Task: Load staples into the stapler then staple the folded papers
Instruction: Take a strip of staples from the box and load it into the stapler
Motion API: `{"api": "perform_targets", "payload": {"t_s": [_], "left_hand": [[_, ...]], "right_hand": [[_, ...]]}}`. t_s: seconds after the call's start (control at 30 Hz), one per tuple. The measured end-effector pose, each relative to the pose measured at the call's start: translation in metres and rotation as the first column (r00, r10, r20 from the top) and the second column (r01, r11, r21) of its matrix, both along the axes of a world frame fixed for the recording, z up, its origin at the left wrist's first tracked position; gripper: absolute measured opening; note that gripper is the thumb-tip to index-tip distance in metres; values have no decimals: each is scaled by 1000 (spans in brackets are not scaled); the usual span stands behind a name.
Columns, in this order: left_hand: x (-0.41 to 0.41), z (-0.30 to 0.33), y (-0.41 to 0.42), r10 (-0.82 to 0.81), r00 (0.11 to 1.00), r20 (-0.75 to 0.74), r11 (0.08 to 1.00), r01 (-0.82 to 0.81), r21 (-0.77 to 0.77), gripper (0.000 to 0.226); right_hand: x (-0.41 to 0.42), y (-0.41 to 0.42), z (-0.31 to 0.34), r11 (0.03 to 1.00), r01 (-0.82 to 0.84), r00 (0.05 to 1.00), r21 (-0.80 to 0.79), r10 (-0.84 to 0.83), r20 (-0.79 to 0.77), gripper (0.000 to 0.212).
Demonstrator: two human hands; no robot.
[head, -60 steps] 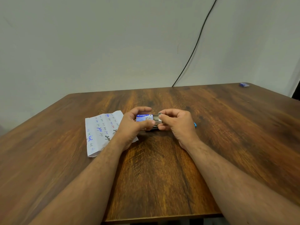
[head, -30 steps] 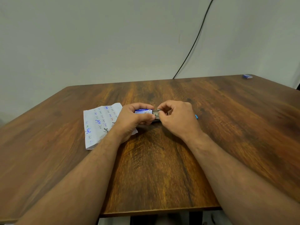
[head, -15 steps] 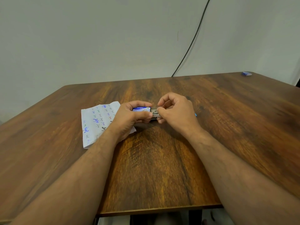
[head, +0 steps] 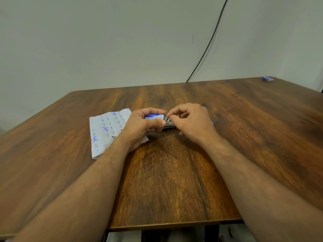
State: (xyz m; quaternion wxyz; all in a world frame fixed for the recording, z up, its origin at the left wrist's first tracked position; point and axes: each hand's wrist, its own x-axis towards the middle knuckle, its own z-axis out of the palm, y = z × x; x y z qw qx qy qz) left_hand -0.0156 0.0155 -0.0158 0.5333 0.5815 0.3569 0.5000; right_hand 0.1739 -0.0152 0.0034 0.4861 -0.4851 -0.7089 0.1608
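Note:
My left hand (head: 141, 127) grips a small blue and white staple box (head: 154, 117) between thumb and fingers, at the middle of the table. My right hand (head: 190, 124) pinches at the box's open right end, where grey metal staples (head: 168, 119) show in a pulled-out tray. A folded white paper (head: 106, 130) with blue handwriting lies flat to the left, partly under my left wrist. A light blue tip (head: 212, 122), perhaps of the stapler, peeks out behind my right hand; the rest is hidden.
The brown wooden table (head: 174, 180) has its near edge close to my elbows. A small blue object (head: 267, 78) lies at the far right corner. A black cable (head: 206, 48) runs down the pale wall behind the table.
My right fingers have worked at the box's end and the tray of staples shows a little more. The view has tilted slightly; both hands stay in the same spot.

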Motion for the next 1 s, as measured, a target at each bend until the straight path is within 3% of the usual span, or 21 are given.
{"api": "perform_targets", "payload": {"t_s": [0.1,0.37,0.53,0.83,1.0], "left_hand": [[1,0,-1,-12,999,-33,1000,13,3,34],[5,2,-5,19,987,-160,998,-9,65,30],[6,1,-4,16,991,-129,999,-11,41,31],[7,2,-5,5,1000,-9,1000,-6,-23,33],[1,1,-1,43,999,12,999,-42,-24,32]], "right_hand": [[0,1,-1,1000,-13,992,27,10,126,15],[3,7,-2,999,12,976,-29,-6,216,20],[3,7,-1,1000,-9,972,-16,12,236,25],[3,0,3,993,24,983,118,-45,178,13],[3,1,5,968,135,991,211,-135,-17,12]]}}
